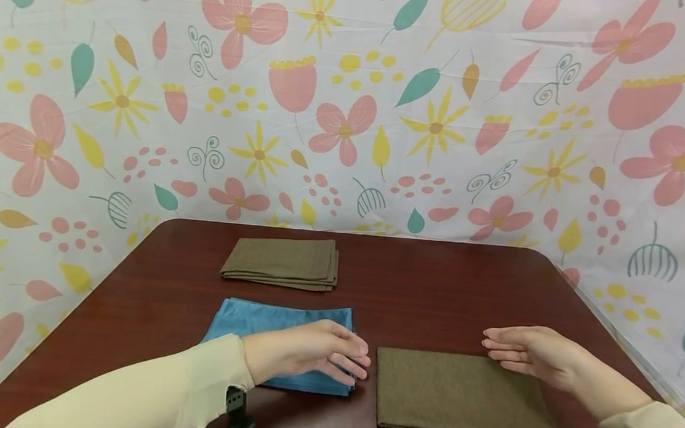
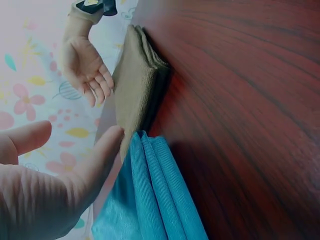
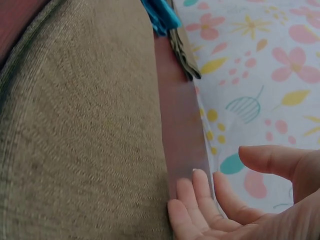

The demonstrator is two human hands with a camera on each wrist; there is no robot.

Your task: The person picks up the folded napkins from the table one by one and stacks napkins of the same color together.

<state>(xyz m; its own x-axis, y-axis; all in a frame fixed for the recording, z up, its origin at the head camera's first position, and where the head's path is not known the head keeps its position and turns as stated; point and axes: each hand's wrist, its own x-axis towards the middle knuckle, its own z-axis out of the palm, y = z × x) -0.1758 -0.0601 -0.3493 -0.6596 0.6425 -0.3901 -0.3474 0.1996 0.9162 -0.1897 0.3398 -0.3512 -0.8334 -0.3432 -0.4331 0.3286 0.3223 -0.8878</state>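
A folded brown cloth [image 1: 455,397] lies at the front right of the table. Over its far right corner hovers my right hand [image 1: 540,357], palm turned inward, fingers loosely extended and holding nothing. My left hand [image 1: 316,350] is above the folded blue cloth [image 1: 289,315], its fingers relaxed and pointing right toward the brown cloth. Nothing is gripped in it. In the left wrist view the blue cloth [image 2: 145,200] shows its stacked folds close below the left hand. The right wrist view has the brown cloth [image 3: 90,125] large beside the right fingertips; whether they touch it I cannot tell.
A second, smaller folded brown cloth [image 1: 283,259] lies behind the blue one. Everything sits on a dark red-brown wooden table [image 1: 432,291]. A flower-patterned curtain [image 1: 349,109] hangs along the table's back and sides.
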